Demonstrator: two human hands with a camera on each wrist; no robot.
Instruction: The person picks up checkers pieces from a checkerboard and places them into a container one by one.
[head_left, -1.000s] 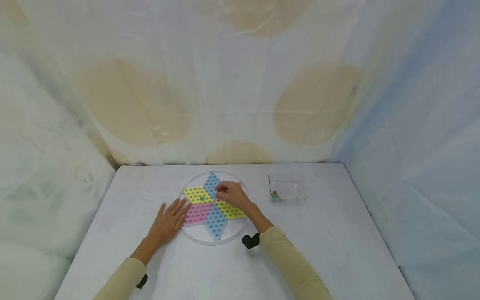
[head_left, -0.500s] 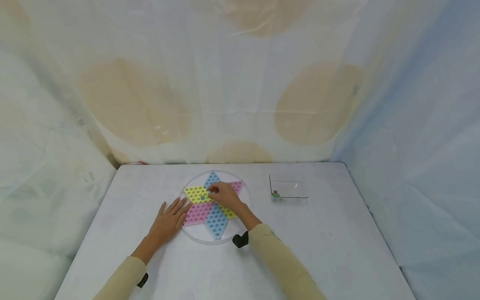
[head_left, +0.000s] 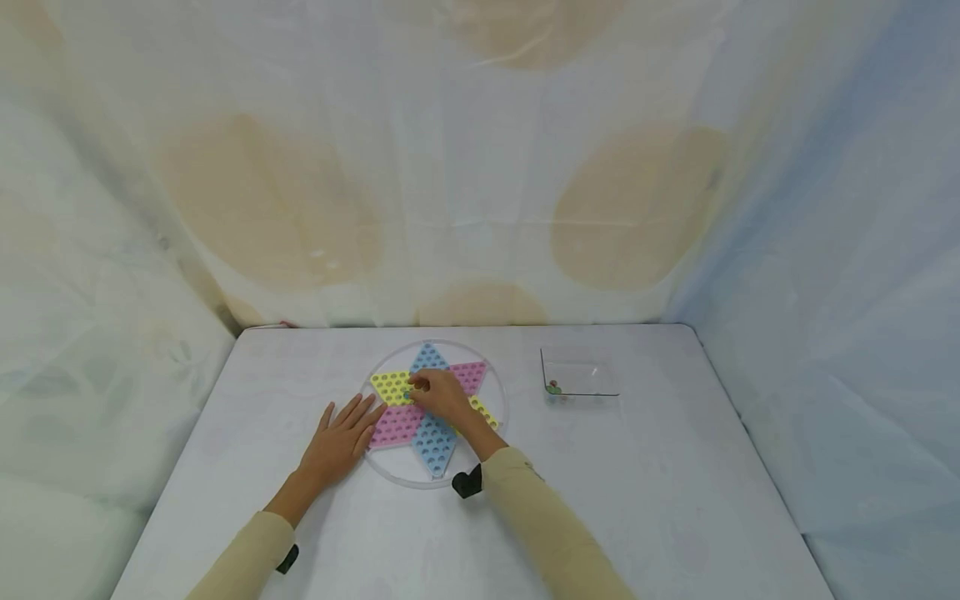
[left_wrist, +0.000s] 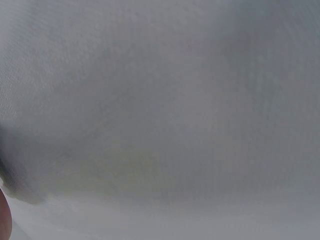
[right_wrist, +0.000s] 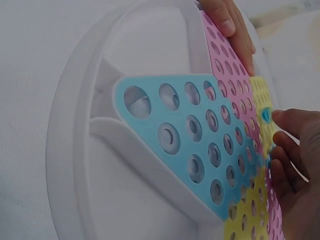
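A: What is closest to us?

B: Two arms in tan sleeves [head_left: 525,508]. Each wrist has a small black thing strapped on.

A: What is the left hand doing?

B: The left hand [head_left: 341,437] lies flat on the white bench [head_left: 675,483]. Its fingers are straight and spread, so that grip is loose and holds nothing. The fingertips touch the pink part at the edge of the star board [head_left: 431,417].

A: What does the board look like?

B: It is a star with blue, pink and yellow points, full of little round holes. It sits in a clear round tray [head_left: 397,479]. In the right wrist view the blue point [right_wrist: 190,135] is very near, and most of its holes look empty.

A: And the right hand?

B: The right hand [head_left: 442,393] is over the middle of the star. Its fingers are bent and the tips come together at a small teal marble [right_wrist: 265,115] on the yellow part. I cannot tell if that grip is really pinching the marble or just touching it.

A: What is farther away?

B: A clear box [head_left: 579,377] stands on the bench, off to the right and well apart from the board. There are little marbles [head_left: 553,388] in its left corner. Behind the bench hangs a pale cloth [head_left: 480,167] with big tan spots.

A: What does the left wrist view show?

B: Only blurry grey.
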